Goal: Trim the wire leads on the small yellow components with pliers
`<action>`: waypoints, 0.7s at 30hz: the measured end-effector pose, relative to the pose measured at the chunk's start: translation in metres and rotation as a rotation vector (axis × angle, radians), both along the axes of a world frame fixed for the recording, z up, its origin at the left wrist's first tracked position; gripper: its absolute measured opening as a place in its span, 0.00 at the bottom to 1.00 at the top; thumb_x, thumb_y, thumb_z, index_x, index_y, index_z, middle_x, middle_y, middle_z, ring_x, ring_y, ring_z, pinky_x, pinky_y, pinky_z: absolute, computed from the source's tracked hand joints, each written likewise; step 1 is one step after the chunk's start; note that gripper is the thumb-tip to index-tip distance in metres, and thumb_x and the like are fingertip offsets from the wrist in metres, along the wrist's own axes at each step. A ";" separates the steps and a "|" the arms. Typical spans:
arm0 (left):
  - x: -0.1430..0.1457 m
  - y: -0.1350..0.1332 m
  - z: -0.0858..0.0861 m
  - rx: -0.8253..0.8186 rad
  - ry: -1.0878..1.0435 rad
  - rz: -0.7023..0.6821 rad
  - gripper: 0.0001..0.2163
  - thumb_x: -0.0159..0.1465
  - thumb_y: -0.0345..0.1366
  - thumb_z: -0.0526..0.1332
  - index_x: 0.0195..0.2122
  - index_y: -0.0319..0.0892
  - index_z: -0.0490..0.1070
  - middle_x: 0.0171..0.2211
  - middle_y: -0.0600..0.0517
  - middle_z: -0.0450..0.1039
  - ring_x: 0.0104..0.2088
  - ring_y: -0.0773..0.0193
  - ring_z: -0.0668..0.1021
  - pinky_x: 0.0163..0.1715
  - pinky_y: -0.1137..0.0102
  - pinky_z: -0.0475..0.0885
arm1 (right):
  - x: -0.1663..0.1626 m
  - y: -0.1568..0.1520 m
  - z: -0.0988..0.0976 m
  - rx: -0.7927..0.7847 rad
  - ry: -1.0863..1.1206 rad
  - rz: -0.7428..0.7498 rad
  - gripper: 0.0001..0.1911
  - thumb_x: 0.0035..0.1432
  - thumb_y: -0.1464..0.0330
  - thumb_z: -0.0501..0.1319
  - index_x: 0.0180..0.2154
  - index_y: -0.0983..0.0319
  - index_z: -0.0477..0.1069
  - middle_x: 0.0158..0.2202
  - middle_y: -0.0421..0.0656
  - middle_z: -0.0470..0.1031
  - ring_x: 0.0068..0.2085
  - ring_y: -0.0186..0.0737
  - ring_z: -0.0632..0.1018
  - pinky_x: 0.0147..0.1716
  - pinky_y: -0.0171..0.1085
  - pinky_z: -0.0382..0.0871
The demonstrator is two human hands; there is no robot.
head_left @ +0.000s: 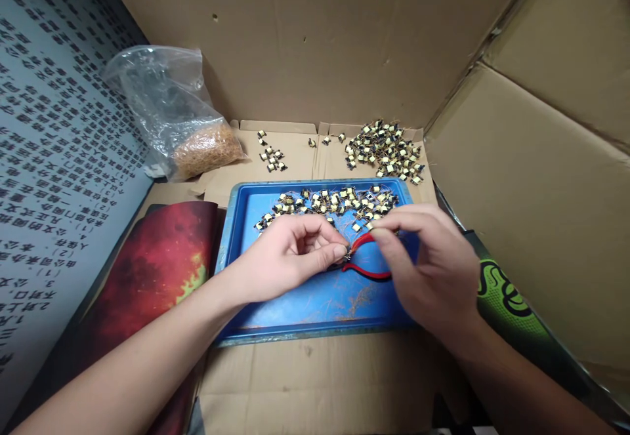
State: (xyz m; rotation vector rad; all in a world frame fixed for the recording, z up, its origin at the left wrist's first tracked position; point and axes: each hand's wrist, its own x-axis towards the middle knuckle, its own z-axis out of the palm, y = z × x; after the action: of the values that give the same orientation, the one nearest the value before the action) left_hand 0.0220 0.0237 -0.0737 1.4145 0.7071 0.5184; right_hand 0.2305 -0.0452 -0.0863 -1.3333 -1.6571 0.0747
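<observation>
My left hand (290, 251) is over the blue tray (295, 310), its thumb and fingers pinched together on a small part I can barely see at the cutter's jaws. My right hand (433, 264) is closed round red-handled cutters (367, 258), whose jaws point left toward the pinched fingers. Several small yellow-and-black wound parts (335, 202) lie along the tray's far side. Thin copper wire offcuts are scattered on the tray floor.
A bigger heap of the same parts (386, 149) and a small group (270, 157) lie on the cardboard behind the tray. A clear plastic bag with copper-coloured scraps (197, 140) stands back left. Cardboard walls enclose the back and right. A red mat (157, 264) lies left.
</observation>
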 end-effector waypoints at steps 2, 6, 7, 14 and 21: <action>0.000 0.000 -0.001 -0.029 -0.055 0.026 0.10 0.67 0.38 0.71 0.40 0.35 0.78 0.32 0.50 0.78 0.30 0.69 0.76 0.33 0.74 0.73 | 0.002 0.002 0.001 -0.137 0.174 -0.015 0.04 0.68 0.70 0.64 0.38 0.57 0.76 0.37 0.43 0.79 0.37 0.41 0.78 0.38 0.42 0.73; 0.001 0.000 -0.001 -0.051 -0.128 0.094 0.12 0.65 0.38 0.73 0.44 0.36 0.77 0.33 0.51 0.79 0.29 0.70 0.78 0.33 0.75 0.75 | 0.001 0.006 0.001 -0.609 0.586 0.301 0.07 0.62 0.63 0.70 0.37 0.59 0.78 0.32 0.41 0.80 0.32 0.38 0.79 0.33 0.38 0.75; 0.002 0.000 -0.001 -0.053 -0.128 0.103 0.13 0.65 0.39 0.73 0.44 0.36 0.77 0.32 0.51 0.79 0.29 0.70 0.78 0.32 0.75 0.75 | 0.000 0.007 0.000 -0.686 0.682 0.363 0.09 0.60 0.61 0.72 0.36 0.59 0.78 0.31 0.41 0.80 0.32 0.37 0.79 0.33 0.37 0.76; 0.003 -0.001 0.001 -0.034 -0.104 0.096 0.15 0.63 0.42 0.74 0.40 0.35 0.76 0.28 0.52 0.76 0.27 0.70 0.75 0.30 0.74 0.73 | -0.004 0.011 -0.004 -0.774 0.902 0.413 0.12 0.54 0.59 0.76 0.33 0.60 0.81 0.30 0.40 0.79 0.30 0.34 0.77 0.31 0.35 0.75; 0.001 -0.002 -0.002 -0.008 -0.064 0.086 0.14 0.65 0.42 0.73 0.39 0.35 0.76 0.29 0.50 0.77 0.28 0.69 0.76 0.31 0.73 0.72 | 0.000 0.009 -0.009 -0.812 0.903 0.419 0.13 0.54 0.58 0.77 0.33 0.60 0.82 0.28 0.39 0.78 0.29 0.34 0.75 0.30 0.35 0.71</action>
State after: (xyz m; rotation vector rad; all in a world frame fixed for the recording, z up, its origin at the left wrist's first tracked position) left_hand 0.0228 0.0220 -0.0752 1.3581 0.7194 0.6245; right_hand 0.2309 -0.0360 -0.0954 -1.1722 -1.0728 1.4944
